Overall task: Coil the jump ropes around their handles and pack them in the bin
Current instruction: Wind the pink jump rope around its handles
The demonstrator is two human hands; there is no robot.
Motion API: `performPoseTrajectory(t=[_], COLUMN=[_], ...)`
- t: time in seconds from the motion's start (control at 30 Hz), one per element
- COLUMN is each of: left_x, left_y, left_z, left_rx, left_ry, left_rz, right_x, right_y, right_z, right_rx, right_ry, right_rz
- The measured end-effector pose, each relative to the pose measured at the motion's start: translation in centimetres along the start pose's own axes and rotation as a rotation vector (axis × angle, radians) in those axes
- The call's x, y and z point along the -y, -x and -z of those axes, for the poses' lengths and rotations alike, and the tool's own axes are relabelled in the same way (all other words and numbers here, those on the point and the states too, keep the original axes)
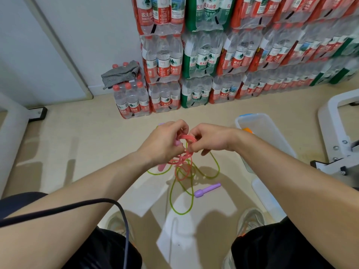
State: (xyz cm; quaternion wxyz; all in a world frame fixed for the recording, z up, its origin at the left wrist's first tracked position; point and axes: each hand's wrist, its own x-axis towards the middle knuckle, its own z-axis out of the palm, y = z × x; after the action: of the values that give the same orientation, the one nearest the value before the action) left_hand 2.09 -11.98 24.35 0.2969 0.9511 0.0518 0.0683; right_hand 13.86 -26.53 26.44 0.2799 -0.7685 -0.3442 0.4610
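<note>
Tangle risk just left of the bin (275, 136): our left hand (165, 140) grips the pink rope (181, 160) at its handles, our right hand (209, 139) pinches a loop, and we fear the hanging slack may snag the green rope (182, 213) beneath it.

Two bare hands meet at mid-frame

The left hand (165, 141) and right hand (211, 139) sit just beside each other at the centre of the frame, backs towards the camera. Their fingers curl round a bundle of thin pink plastic cord (185, 138) held between them. The bare left forearm (93, 183) reaches in from the lower left, the bare right forearm (281, 171) from the lower right.
</note>
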Motion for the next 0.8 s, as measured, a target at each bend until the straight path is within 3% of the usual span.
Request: performPoseTrajectory(t=[0.2, 0.4, 0.47, 0.6, 0.8], left_x=[1.3, 1.4, 1.6, 2.3, 2.5], left_y=[-0.7, -0.9, -1.1, -0.9, -1.2], left_z=[0.6, 0.7, 0.8, 0.7, 1.0], left_rx=[-0.044, -0.029, -0.024, 0.04, 0.017], left_ry=[0.059, 0.035, -0.019, -0.13, -0.139], left_rz=[0.016, -0.02, -0.06, -0.085, -0.062], right_x=[-0.1, 0.5, 0.7, 0.5, 0.5], right_y=[-0.1, -0.8, -0.9, -0.6, -0.5], right_z=[0.4, -0.1, -0.3, -0.5, -0.9], right_rx=[-0.278, -0.426, -0.463, -0.471, -0.344], right_ry=[-0.238, -0.467, -0.454, -0.18, -0.823], right_rz=[0.078, 0.079, 0.085, 0.075, 0.108])
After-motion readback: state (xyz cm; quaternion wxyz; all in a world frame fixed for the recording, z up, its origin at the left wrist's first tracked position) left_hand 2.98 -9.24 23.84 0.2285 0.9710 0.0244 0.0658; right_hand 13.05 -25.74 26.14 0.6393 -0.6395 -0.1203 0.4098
